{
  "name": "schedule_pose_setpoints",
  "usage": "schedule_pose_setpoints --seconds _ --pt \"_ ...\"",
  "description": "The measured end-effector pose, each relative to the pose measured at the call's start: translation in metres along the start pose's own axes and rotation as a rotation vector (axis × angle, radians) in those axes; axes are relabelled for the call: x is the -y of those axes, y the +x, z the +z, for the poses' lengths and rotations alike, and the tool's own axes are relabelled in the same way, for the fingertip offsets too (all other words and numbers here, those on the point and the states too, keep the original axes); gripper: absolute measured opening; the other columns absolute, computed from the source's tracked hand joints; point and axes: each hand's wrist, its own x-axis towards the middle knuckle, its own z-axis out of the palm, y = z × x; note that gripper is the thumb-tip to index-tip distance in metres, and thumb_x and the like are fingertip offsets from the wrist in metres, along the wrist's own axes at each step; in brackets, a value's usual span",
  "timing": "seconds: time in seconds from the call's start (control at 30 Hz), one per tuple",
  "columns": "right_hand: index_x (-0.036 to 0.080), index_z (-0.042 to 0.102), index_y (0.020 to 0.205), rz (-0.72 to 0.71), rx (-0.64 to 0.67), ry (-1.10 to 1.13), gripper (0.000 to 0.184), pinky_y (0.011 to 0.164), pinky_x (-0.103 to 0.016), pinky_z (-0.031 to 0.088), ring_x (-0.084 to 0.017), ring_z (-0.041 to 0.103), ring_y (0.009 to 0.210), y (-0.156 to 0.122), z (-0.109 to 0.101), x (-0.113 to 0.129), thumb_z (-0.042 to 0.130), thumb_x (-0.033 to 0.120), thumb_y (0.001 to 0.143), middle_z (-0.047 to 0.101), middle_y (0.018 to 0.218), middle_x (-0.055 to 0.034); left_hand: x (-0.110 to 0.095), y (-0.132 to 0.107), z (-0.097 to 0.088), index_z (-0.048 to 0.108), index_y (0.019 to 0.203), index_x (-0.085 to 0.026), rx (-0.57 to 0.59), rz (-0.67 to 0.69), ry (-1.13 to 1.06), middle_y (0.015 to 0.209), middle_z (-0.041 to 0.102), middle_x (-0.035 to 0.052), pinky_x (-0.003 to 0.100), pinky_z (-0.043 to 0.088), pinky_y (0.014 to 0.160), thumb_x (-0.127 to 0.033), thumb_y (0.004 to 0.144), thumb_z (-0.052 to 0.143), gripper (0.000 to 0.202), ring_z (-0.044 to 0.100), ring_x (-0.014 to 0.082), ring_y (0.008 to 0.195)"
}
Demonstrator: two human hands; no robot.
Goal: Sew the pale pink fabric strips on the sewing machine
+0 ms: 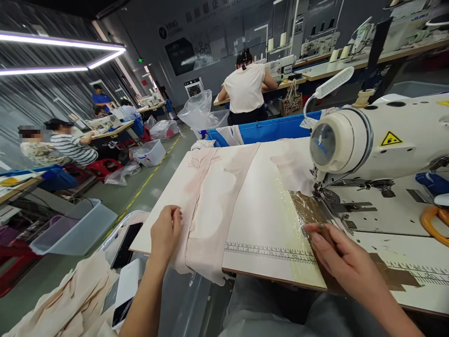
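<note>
My left hand [166,232] is closed, thumb against the fingers, at the left edge of a sheer pale pink fabric piece [206,234]. Whether it pinches anything is hidden. The fabric lies lengthwise over the white table [259,201] and hangs over its front edge. My right hand [345,257] is closed above the brown tape [308,208] in front of the sewing machine [382,135]; anything between its fingertips is too small to make out. Another pale pink piece [293,166] lies beside the needle area, its right end close to the presser foot [317,189].
A printed ruler [270,251] runs along the table front. Orange-handled scissors [435,224] lie at right. Below left are heaped beige fabric [77,295], a black phone [126,244] and a white device [128,285]. A person [245,86] sits ahead; others work at far left.
</note>
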Motion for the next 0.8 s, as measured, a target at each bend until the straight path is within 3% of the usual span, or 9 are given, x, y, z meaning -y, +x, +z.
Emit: schedule_pose_setpoints --seconds 0.1,0.23,0.33,0.43,0.63,0.73,0.8 --pt "0.021 0.06 0.107 0.032 0.23 0.208 0.036 0.048 -0.027 0.045 -0.016 0.051 0.048 -0.002 0.013 0.015 0.04 0.049 0.097 0.053 0.058 0.0035 -0.009 -0.003 0.0 0.057 0.096 -0.022 0.128 0.028 0.153 0.104 0.067 0.006 0.033 0.046 0.069 -0.037 0.089 0.044 0.021 0.061 0.0254 0.101" --pt "0.021 0.062 0.105 0.029 0.269 0.198 0.036 0.046 -0.026 0.041 -0.016 0.051 0.05 -0.005 0.025 0.018 0.04 0.048 0.097 0.054 0.06 0.0024 0.002 -0.007 0.001 0.059 0.085 -0.022 0.234 0.002 0.252 0.096 0.066 0.0059 0.033 0.044 0.068 -0.032 0.092 0.041 0.021 0.06 0.0251 0.097" --pt "0.02 0.064 0.104 0.03 0.284 0.17 0.035 0.044 -0.025 0.04 -0.016 0.053 0.051 -0.004 0.028 0.011 0.042 0.047 0.096 0.059 0.063 0.0003 0.012 -0.008 0.001 0.059 0.087 -0.022 0.205 -0.012 0.201 0.092 0.067 0.0046 0.032 0.045 0.073 -0.031 0.093 0.041 0.021 0.061 0.0224 0.09" --pt "0.02 0.064 0.106 0.02 0.298 0.164 0.034 0.043 -0.025 0.042 -0.016 0.056 0.054 -0.003 0.027 0.005 0.045 0.046 0.095 0.062 0.068 -0.0014 0.012 -0.006 0.004 0.059 0.09 -0.022 0.216 0.022 0.181 0.095 0.066 0.0052 0.032 0.045 0.074 -0.037 0.09 0.048 0.018 0.06 0.0234 0.094" --pt "0.021 0.066 0.102 -0.019 0.312 0.152 0.034 0.049 -0.025 0.047 -0.017 0.057 0.058 -0.003 0.027 0.0 0.048 0.049 0.094 0.063 0.07 -0.0019 0.012 -0.003 0.008 0.057 0.082 -0.022 0.175 0.023 0.12 0.09 0.065 0.0055 0.033 0.044 0.075 -0.028 0.092 0.041 0.021 0.059 0.0228 0.092" --pt "0.021 0.066 0.102 0.039 0.321 0.248 0.038 0.046 -0.025 0.048 -0.016 0.056 0.052 -0.001 0.027 0.003 0.05 0.054 0.093 0.061 0.065 -0.0015 0.01 -0.004 0.004 0.056 0.084 -0.023 0.089 0.002 -0.012 0.088 0.065 0.0043 0.032 0.044 0.074 -0.032 0.092 0.041 0.02 0.059 0.0213 0.088" --pt "0.019 0.064 0.105 0.107 0.345 0.419 0.043 0.053 -0.029 0.054 -0.018 0.061 0.057 0.003 0.029 0.012 0.051 0.058 0.092 0.066 0.073 -0.0049 0.0 -0.005 0.003 0.056 0.084 -0.022 0.084 0.032 -0.169 0.083 0.064 0.0026 0.031 0.045 0.072 -0.034 0.092 0.041 0.02 0.058 0.019 0.08"
